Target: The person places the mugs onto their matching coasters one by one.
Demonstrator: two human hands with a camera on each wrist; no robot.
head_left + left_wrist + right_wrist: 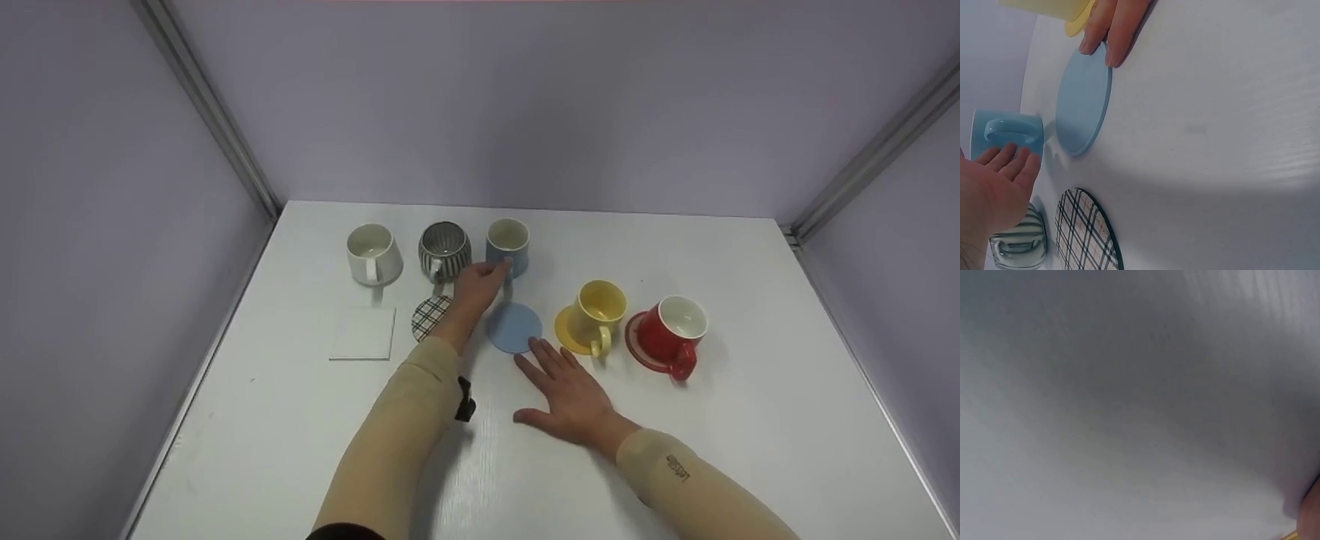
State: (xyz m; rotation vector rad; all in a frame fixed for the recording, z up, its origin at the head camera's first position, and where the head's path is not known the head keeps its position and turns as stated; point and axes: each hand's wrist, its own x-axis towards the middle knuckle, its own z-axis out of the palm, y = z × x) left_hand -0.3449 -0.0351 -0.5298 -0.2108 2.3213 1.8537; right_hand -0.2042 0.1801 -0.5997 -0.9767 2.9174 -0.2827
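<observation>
"Hands first: what do they have hold of?"

"Nothing that I can make out. The left hand (478,289) reaches to the blue mug (508,238), its fingers loosely bent beside the handle (1010,129) and not wrapped round it. I can't tell whether they touch."

"And the right hand (568,401)?"

"Spread wide, thumb well out from the fingers, with fingertips at the near right edge of the blue coaster (514,328). It grips nothing."

"Where exactly is the blue mug?"

"Upright near the table's back edge, behind the blue coaster and apart from it. The striped mug (445,251) stands just to its left, with only a narrow gap between. To the right the room is wider, before the yellow mug (600,307), which stands nearer the front on the yellow coaster (565,330)."

"Anything tight around the blue coaster?"

"The plaid coaster (429,316) lies left of it, partly under the left forearm in the head view; the yellow one sits near its right edge."

"Outer sides?"

"The red mug (664,334) is on the red coaster (637,345), with a broad stretch of table (780,390) out to the right edge. At far left, the white mug (375,255) stands behind the square white coaster (362,334)."
</observation>
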